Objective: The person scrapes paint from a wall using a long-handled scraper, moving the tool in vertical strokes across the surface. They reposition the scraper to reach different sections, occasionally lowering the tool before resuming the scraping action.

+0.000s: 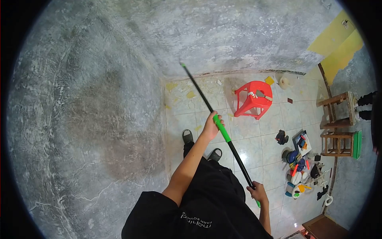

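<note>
A long black pole with green fittings [237, 157] runs slantwise across the middle of the head view. My left hand [212, 126] is closed around it at the green middle collar. Lower down, my right hand [258, 192] grips the black shaft just above its green end. The far green tip [182, 64] points up and away, overlapping the bare grey wall [223, 36] in this view. No tool head shows on that tip.
A red plastic stool [254, 89] with a scraper [262, 95] on top stands ahead. Yellow paint flakes [191, 95] litter the tiles near the wall. Buckets and tools [297, 161] cluster at right, beside wooden stools [338, 143]. Another person's legs [365, 105] show at the far right.
</note>
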A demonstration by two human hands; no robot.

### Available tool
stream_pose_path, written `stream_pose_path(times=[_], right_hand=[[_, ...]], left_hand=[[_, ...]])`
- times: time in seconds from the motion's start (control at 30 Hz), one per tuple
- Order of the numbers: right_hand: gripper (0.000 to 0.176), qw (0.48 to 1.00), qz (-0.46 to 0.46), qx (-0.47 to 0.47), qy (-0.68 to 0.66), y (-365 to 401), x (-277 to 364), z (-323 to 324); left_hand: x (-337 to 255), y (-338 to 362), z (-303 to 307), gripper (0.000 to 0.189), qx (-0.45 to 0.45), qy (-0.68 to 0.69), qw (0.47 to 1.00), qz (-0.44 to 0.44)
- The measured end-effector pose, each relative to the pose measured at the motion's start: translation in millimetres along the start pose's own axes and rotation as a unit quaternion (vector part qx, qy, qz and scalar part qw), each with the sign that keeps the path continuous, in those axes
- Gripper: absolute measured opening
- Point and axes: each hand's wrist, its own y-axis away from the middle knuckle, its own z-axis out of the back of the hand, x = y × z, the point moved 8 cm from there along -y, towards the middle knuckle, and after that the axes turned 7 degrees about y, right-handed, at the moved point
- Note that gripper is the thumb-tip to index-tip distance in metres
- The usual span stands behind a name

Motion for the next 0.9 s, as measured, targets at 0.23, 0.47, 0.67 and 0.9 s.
stream_pose_path(times=[0.23, 0.47, 0.67, 0.9], right_hand=[[0.03, 0.942, 0.03, -0.207, 0.264, -50.2, 42.4, 8.3], [0.028, 0.963, 0.099, -0.244, 0.06, -4.4, 38.4, 2.8], [0.024, 0.941, -0.014, 0.141, -0.307, 12.2, 56.5, 21.6], [0.038, 0.988, -0.004, 0.025, -0.154, -25.6, 50.8, 0.2]], left_hand=[[-44.9, -109.6, 12.2, 0.041, 0.049, 0.024, 0.991, -0.12], [12.5, -47.3, 54.1, 0.035, -0.056, 0.093, 0.994, -0.003], [-34.1, 13.2, -14.6, 0.03, -0.073, -0.106, 0.986, -0.11], [-20.6, -41.2, 23.8, 0.036, -0.118, -0.073, 0.985, -0.104]])
